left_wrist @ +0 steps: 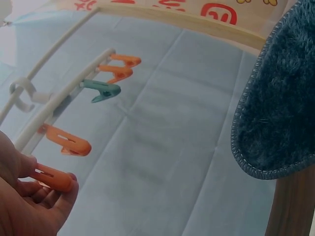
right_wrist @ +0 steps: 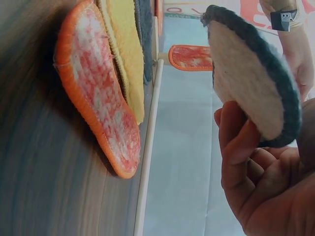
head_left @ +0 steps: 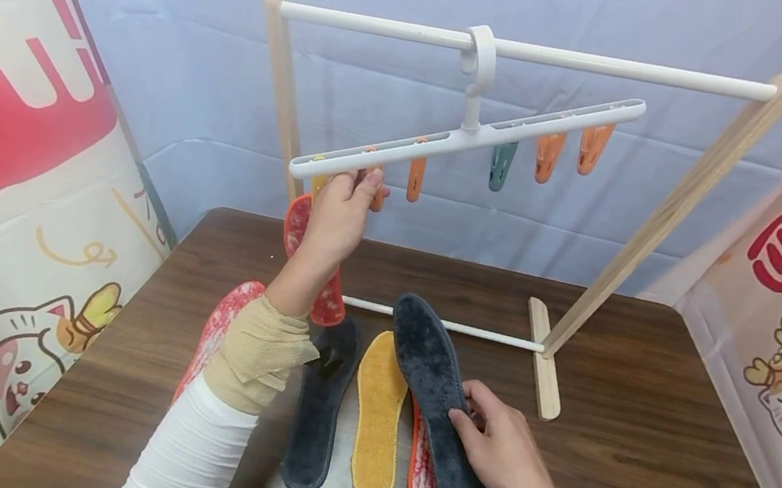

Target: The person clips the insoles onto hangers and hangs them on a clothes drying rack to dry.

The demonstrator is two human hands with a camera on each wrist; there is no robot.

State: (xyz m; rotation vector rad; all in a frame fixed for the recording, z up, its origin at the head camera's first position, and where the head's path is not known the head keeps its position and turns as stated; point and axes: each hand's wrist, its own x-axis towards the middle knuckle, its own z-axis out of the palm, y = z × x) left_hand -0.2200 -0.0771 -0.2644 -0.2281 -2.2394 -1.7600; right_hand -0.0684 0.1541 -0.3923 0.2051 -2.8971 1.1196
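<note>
My left hand [head_left: 338, 216] pinches an orange clip [left_wrist: 54, 178] near the lower left end of a white clip hanger [head_left: 467, 139]. Beside it, a red insole [head_left: 296, 223] hangs below a yellow clip [head_left: 318, 183], partly hidden by my left arm. With thumb and fingers, my right hand [head_left: 505, 449] grips a dark grey fuzzy insole [head_left: 431, 356] by its edge, raised above the table. Its pale underside shows in the right wrist view. Partly beneath it lies a red insole with an orange border [right_wrist: 101, 88].
A wooden rack with a white top rod [head_left: 629, 68] carries the tilted hanger. More orange clips [head_left: 549, 158] and a green clip [head_left: 501, 166] hang from it. On the brown table [head_left: 647, 443] lie a yellow insole [head_left: 378, 424], a dark insole [head_left: 313, 432] and a red-white insole [head_left: 221, 321].
</note>
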